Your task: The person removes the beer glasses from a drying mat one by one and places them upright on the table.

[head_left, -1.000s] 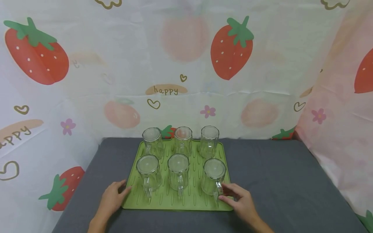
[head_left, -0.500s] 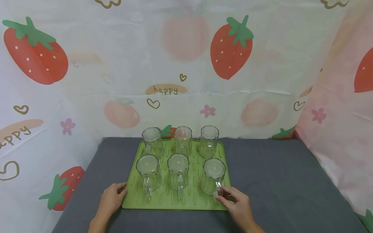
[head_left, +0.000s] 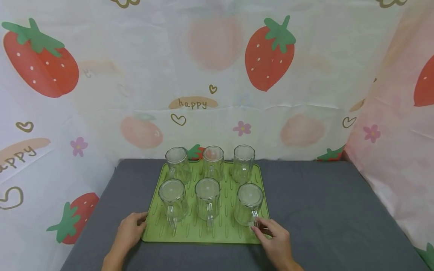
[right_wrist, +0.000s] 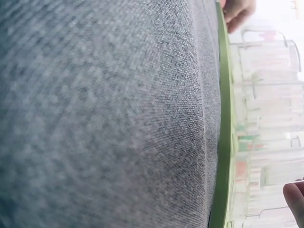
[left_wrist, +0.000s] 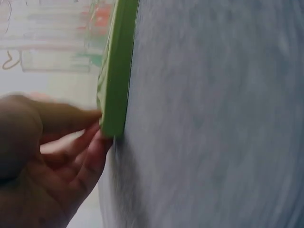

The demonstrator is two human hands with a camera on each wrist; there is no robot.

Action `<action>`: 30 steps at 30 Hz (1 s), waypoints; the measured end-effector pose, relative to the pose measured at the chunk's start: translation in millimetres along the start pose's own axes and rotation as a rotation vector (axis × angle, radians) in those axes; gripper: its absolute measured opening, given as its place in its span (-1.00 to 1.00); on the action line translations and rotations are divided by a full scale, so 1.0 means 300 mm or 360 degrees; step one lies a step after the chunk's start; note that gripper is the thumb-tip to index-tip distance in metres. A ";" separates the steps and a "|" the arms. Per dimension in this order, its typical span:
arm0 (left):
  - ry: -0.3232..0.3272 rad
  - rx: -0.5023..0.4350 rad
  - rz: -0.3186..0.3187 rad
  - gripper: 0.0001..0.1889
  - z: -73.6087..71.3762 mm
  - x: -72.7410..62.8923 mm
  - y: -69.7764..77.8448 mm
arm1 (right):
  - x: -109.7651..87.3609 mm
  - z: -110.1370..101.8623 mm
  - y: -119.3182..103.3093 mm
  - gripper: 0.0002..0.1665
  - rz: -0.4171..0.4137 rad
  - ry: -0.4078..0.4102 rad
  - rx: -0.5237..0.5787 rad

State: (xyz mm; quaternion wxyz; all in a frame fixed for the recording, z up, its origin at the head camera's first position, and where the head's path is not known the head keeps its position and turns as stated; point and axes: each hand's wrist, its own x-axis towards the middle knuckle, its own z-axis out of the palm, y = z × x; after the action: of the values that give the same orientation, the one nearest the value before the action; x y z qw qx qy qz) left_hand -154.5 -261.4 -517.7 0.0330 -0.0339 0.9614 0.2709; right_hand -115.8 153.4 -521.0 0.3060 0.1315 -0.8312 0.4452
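My left hand [head_left: 129, 234] pinches the left front part of a green drying mat [head_left: 198, 237]. In the left wrist view the thumb [left_wrist: 71, 118] lies on the mat's top side and the fingers come up to its edge from below. My right hand [head_left: 277, 241] holds the handle of the front right glass mug [head_left: 242, 210] between thumb and fingers. That mug stands upside down on the mat, its handle pointing to the front right. In the right wrist view only a fingertip [right_wrist: 295, 202] of this hand shows beside the glass.
Beside it in the front row are two more upturned mugs, a middle one [head_left: 207, 205] and a left one [head_left: 174, 209], handles forward. Three others, such as the back right mug [head_left: 243, 165], stand behind. A grey cloth [head_left: 322, 210] covers the table; a strawberry-print curtain [head_left: 217, 82] hangs behind.
My left thumb has come down from over the mat to its edge. My right hand has shifted slightly left, its fingers closing on the mug's handle. The mugs stay in place.
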 end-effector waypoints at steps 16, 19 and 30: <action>-0.0181 0.0105 0.0238 -0.30 -0.031 -0.033 -0.039 | 0.002 -0.014 -0.006 -0.57 -0.0176 0.0075 -0.0055; -0.0183 0.0126 0.0236 -0.28 -0.030 -0.035 -0.041 | 0.001 -0.016 -0.010 -0.57 -0.0165 0.0073 -0.0091; -0.0208 0.0138 0.0189 -0.22 -0.021 -0.030 -0.037 | 0.000 -0.018 -0.010 -0.55 -0.0202 0.0085 -0.0111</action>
State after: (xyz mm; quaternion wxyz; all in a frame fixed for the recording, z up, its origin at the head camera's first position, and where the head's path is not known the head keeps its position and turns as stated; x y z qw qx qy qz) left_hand -145.1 -273.7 -517.3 0.0808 0.0424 0.9684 0.2320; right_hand -112.1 156.0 -516.8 0.3601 0.1613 -0.8277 0.3991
